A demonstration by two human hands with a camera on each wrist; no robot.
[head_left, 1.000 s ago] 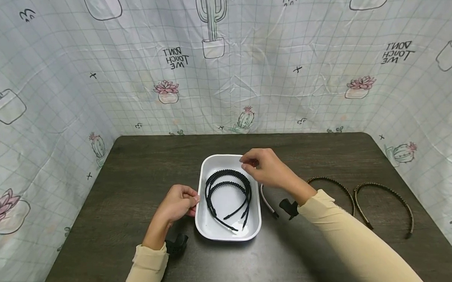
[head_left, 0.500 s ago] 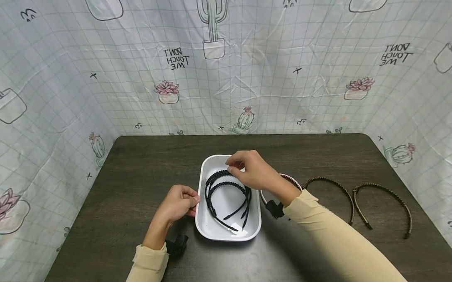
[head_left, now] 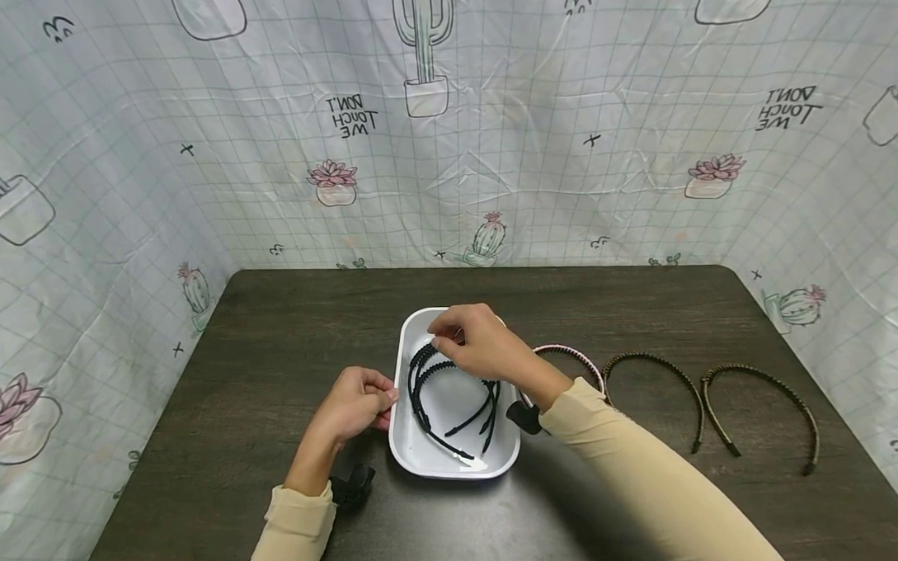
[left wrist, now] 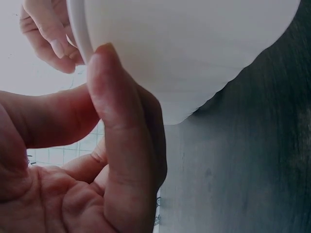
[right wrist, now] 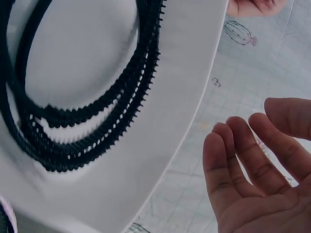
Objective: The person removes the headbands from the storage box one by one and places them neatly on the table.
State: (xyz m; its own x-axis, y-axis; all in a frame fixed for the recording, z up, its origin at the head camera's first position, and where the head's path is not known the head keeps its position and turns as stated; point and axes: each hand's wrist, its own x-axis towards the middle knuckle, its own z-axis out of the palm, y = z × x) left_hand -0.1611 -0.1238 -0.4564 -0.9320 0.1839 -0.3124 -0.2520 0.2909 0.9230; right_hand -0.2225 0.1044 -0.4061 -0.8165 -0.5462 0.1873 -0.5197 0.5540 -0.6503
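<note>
A white tray (head_left: 456, 470) stands in the middle of the dark table. In it lie black headbands (head_left: 424, 413), toothed along their curve and overlapping; the right wrist view shows the teeth of these headbands (right wrist: 97, 145) closely. My left hand (head_left: 357, 403) holds the tray's left rim with thumb and finger; in the left wrist view, a finger lies against the tray's wall (left wrist: 160, 58). Above the tray's far part hovers my right hand (head_left: 475, 341), fingers loosely bent and nothing between them. It hides part of the headbands.
Right of the tray lies a pink-and-black headband (head_left: 581, 357), partly hidden by my right wrist. Beside it are two headbands in dark gold, a nearer one (head_left: 652, 357) and a farther-right one (head_left: 779, 384). A patterned cloth (head_left: 518, 146) hangs behind the table (head_left: 294, 319).
My right hand has moved left, from the tray's far right corner to over the headbands. More of the pink-and-black headband shows now. My left hand stays at the rim.
</note>
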